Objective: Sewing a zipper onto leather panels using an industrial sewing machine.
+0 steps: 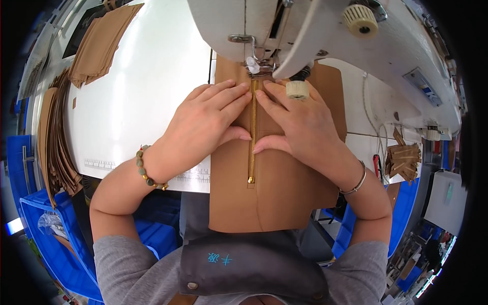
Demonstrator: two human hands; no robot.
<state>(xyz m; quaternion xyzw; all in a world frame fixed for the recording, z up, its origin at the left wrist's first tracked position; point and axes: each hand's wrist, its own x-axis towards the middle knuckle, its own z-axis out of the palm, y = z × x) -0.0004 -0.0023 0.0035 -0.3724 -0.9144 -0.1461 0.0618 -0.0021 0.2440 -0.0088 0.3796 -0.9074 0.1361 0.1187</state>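
Brown leather-look panel (pixel 284 203) on the go here, head view (only one I've got). It lies flat under the head of a white sewing machine (pixel 325 30), with its near end hanging off the table edge toward the person's lap. A gold-toothed metal zipper (pixel 253 119) runs near to far up the middle, slider (pixel 251 180) at the near end, and the far end is right up by the presser foot (pixel 256 67).

Left hand (pixel 206 117) is spread flat on the panel just left of the teeth, thumb stretched out toward them. Right hand (pixel 305 119) mirrors it on the other side, fingers fanned, partly behind a cream knob (pixel 297 90). Neither one's pinching anything, they're just pressing down.

Progress-wise, the zipper already sits in its slot, teeth looking meshed in one line, so I'd call the placing done and the stitching partway. Can't tell which edges are sewn: the faint lines alongside could be stitches or creases. My guess is whatever's unsewn around the zipper is what's left. Also, brown pieces are stacked (pixel 104 46) at the far left of the white table (pixel 147 91) and more droop (pixel 63 147) off its left edge, so this probably isn't the only one.
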